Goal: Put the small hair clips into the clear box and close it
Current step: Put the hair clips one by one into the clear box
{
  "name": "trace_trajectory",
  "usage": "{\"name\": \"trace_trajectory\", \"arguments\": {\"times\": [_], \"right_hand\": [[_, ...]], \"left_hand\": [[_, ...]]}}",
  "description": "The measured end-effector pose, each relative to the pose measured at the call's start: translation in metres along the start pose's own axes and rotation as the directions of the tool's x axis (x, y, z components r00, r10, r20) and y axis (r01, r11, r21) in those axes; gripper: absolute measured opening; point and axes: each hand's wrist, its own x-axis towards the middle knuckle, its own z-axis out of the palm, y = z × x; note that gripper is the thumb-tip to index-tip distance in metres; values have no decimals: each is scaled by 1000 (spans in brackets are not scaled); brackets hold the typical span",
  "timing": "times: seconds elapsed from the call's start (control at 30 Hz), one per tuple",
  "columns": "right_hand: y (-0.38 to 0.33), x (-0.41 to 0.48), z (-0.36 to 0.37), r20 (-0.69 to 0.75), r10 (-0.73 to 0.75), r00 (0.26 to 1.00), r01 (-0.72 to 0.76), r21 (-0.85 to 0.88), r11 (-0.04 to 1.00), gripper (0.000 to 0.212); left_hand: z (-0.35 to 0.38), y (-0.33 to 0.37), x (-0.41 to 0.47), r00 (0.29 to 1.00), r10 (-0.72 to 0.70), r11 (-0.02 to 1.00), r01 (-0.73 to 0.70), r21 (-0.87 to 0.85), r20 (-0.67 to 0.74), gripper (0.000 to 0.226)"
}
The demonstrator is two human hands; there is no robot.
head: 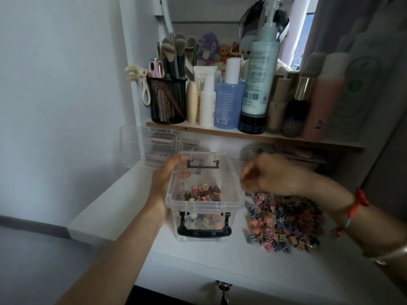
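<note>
Fingers (175, 160) of left hand (164, 179) clasp clear box (204, 204) at its left rim; right hand (273, 175) blurred, grasp unclear.

L hand (165, 179) grips clear box (204, 204), R hand (271, 175) blurred, fingers bunched

A white desk (114, 201) carries a clear plastic box with black handles (204, 203), its top open, standing near the middle. Just beside it on the right lies a loose heap of small many-coloured hair clips (284, 221). At the back left stands a clear plastic organiser (141, 146). Above the desk, a wood-edged shelf (220, 132) bears a black mesh cup (167, 100), a blue bottle (229, 104), a tall pale green pump bottle (259, 78) and other bottles.
</note>
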Motion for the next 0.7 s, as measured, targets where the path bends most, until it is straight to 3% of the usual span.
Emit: {"name": "trace_trajectory", "arguments": {"times": [0.07,0.17,0.23,0.3,0.37,0.53,0.7], "right_hand": [[5,-5,14,147,38,988,-12,-169,985,14],[6,-5,19,135,27,991,2,-214,977,15],[2,-1,9,-32,22,999,-24,-64,998,12],[-7,4,-2,-234,8,972,39,196,980,8],[-18,9,-7,-282,-38,959,134,330,934,11],[-7,16,0,-251,-16,968,38,82,996,20],[16,14,29,-4,84,996,-82,-290,954,21]], "left_hand": [[-1,-1,1,1000,-4,1000,4,0,2,23],[0,-1,2,1000,0,1000,0,13,-2,22],[0,0,1,1000,-1,1000,1,8,-6,23],[0,0,1,1000,0,1000,0,7,-11,23],[1,1,0,1000,1,1000,-1,16,-10,23],[1,1,0,1000,-4,1000,4,7,-16,22],[1,2,-1,1000,7,1000,-7,2,-10,22]]}}
